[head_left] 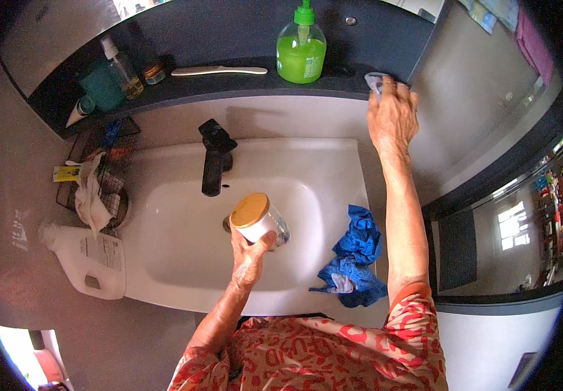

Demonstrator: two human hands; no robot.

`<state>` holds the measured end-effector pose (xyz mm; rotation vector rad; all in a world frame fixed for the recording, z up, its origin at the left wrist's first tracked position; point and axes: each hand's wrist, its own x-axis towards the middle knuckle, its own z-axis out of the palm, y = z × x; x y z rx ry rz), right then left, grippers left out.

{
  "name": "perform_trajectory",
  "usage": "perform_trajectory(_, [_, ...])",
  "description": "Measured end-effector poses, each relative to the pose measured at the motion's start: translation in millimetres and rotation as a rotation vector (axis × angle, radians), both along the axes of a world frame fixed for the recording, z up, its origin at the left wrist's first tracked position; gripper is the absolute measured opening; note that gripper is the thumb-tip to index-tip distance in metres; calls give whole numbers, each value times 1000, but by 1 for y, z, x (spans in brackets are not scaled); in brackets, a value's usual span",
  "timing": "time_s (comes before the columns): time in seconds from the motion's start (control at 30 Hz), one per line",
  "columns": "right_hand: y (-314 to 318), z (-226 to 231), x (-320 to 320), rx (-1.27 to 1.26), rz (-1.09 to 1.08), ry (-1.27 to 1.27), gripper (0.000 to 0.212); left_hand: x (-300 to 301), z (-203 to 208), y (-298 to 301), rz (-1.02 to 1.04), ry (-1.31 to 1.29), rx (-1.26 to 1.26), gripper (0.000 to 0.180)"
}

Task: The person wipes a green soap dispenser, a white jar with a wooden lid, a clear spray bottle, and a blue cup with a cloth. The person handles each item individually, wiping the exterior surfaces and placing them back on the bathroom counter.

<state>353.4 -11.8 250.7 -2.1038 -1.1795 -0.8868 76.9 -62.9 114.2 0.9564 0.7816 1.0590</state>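
My left hand holds a small clear jar with a tan lid tilted over the white sink basin. My right hand reaches far forward to the dark shelf behind the sink and presses on a small pale cloth at the shelf's right end. The cloth is mostly hidden under my fingers. A black tap stands at the back of the basin, just left of the jar.
A green soap pump bottle, a white flat tool, a small spray bottle and a teal cup stand on the shelf. A crumpled blue rag lies on the sink's right rim. A white jug and wire basket sit left.
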Motion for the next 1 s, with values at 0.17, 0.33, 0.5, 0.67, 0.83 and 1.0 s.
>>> perform_trajectory(0.17, [7, 14, -11, -238, 215, -7, 23, 3, 1, 4, -33, 72, 6, 71])
perform_trajectory(0.33, [8, 30, -5, -253, 508, 67, 23, 3, 9, 5, -67, 164, 79, 75])
perform_trajectory(0.5, [43, 43, 24, -291, 149, -53, 25, 12, 14, 0, -98, 196, 138, 81])
perform_trajectory(0.67, [50, 52, 23, -638, 248, 246, 28, 15, 19, -2, -97, 186, 177, 87])
perform_trajectory(0.83, [15, 41, 20, -503, 665, 42, 31, 19, 26, 2, -123, 233, 207, 88])
perform_trajectory(1.0, [-13, 24, 12, -461, 815, -10, 38, 34, 43, 6, -172, 170, 212, 85])
